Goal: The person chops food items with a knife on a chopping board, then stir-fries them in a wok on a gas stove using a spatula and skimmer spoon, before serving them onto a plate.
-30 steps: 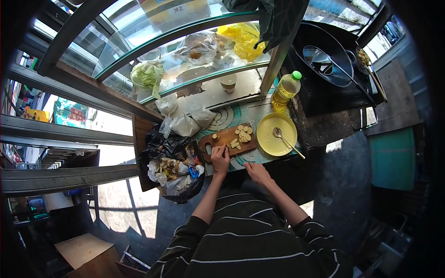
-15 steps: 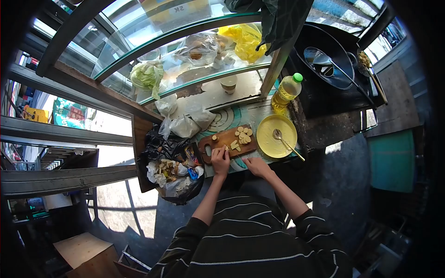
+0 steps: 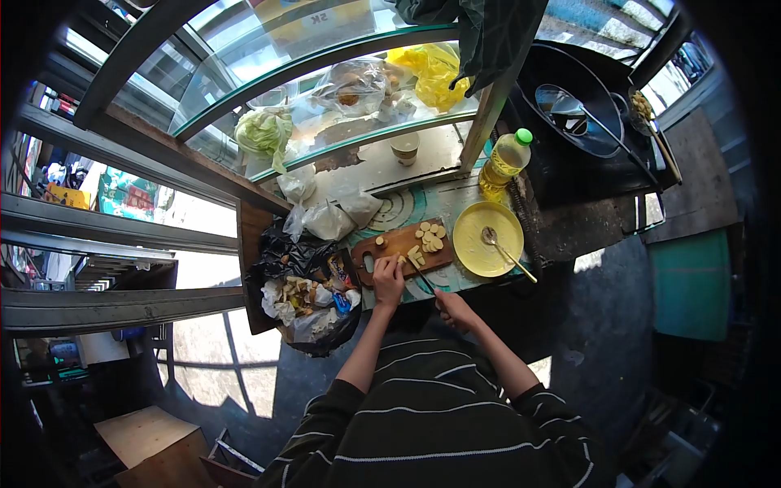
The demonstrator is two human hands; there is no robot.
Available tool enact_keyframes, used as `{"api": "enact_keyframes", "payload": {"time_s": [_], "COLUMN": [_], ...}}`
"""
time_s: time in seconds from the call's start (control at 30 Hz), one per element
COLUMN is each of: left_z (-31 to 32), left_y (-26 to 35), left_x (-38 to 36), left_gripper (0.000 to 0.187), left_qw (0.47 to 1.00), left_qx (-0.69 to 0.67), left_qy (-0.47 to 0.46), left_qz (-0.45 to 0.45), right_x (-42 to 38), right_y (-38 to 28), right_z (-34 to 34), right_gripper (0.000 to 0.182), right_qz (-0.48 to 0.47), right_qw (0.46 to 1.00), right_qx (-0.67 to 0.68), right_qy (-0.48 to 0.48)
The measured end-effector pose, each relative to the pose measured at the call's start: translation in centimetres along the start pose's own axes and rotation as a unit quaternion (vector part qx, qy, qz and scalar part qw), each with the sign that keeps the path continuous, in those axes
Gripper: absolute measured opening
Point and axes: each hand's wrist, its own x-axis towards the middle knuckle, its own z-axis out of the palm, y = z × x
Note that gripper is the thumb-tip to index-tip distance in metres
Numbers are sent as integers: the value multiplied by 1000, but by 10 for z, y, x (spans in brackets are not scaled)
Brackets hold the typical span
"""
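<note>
My left hand point(image 3: 389, 281) is on the front edge of a wooden cutting board point(image 3: 394, 242), fingers closed on a small pale yellow piece of food that they partly hide. My right hand point(image 3: 455, 311) grips the handle of a knife point(image 3: 425, 281), whose dark blade points up-left to the cut strips point(image 3: 415, 259). Round pale slices point(image 3: 429, 237) are gathered at the board's right end. A short uncut stub point(image 3: 380, 241) stands near the handle hole. Right of the board is a yellow plate point(image 3: 472, 259) with a metal spoon point(image 3: 504, 250) in it.
An oil bottle point(image 3: 506, 163) with a green cap stands behind the plate. A dark wok point(image 3: 561, 98) is at the back right. Left of the board sits a black-lined waste bin point(image 3: 313, 305). White plastic bags point(image 3: 329, 220) and a glass case holding lettuce point(image 3: 264, 132) are behind.
My right hand has drawn back toward my body and slightly right, and the knife now lies more steeply, its blade plainly visible. The left hand has hardly moved.
</note>
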Motion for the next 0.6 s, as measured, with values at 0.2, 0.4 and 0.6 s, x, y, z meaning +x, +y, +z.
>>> {"api": "enact_keyframes", "payload": {"time_s": [0.2,0.4,0.6], "left_z": [-10,-9,-3], "left_y": [-11,-3,-5], "left_x": [5,2,-1], "left_gripper": [24,22,16], "left_qw": [998,999,1000], "left_qx": [-8,3,0], "left_qy": [-43,-21,13], "left_qz": [35,-25,-18], "right_x": [-11,7,-9], "right_y": [-15,-4,-11], "right_z": [15,27,33], "right_gripper": [45,48,46], "right_qz": [-40,-279,-240], "right_qw": [999,910,903], "right_qx": [28,-238,-281], "right_qy": [13,192,221]}}
